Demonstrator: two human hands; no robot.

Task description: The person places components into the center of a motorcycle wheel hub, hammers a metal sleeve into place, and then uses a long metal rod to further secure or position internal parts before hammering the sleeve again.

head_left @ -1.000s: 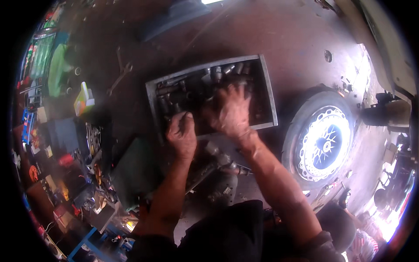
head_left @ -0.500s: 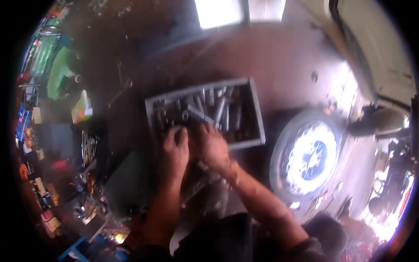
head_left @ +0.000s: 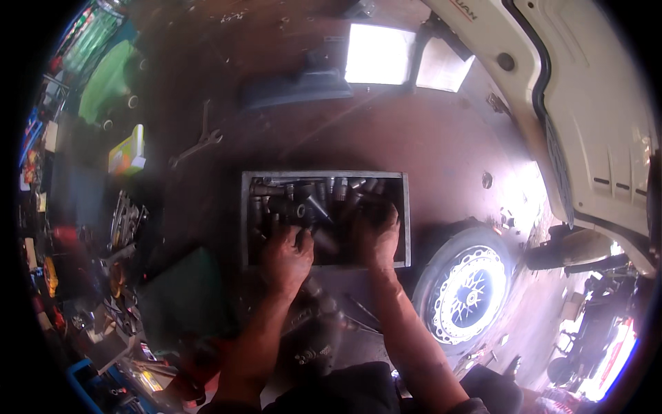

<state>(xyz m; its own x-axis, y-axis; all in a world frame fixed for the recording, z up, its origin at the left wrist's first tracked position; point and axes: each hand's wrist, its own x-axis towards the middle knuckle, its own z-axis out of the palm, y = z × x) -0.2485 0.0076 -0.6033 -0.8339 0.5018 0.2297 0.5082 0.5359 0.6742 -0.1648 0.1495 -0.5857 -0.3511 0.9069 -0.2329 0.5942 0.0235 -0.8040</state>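
Note:
A grey metal-edged tray (head_left: 325,174) lies below me, filled with dark and shiny sockets, among them a large dark socket (head_left: 285,208) and a slim shiny one (head_left: 318,207). My left hand (head_left: 288,259) is over the tray's near left part, its fingers curled closed; whatever they hold, if anything, is hidden. Inside the tray's right part is my right hand (head_left: 380,241), reaching down among the sockets. Its fingertips are dark and blurred, so its grip does not show.
Right of the tray lies a spoked wheel with a tyre (head_left: 467,297). Beyond the tray, wrenches (head_left: 202,141) lie on the dark floor. A green-and-yellow box (head_left: 129,153) and more wrenches (head_left: 127,221) are at left. A pale vehicle panel (head_left: 593,103) fills the upper right.
My hands have moved apart: the right one has shifted right within the tray, while the left stays near its front left. The view has shifted, and the tray now appears level.

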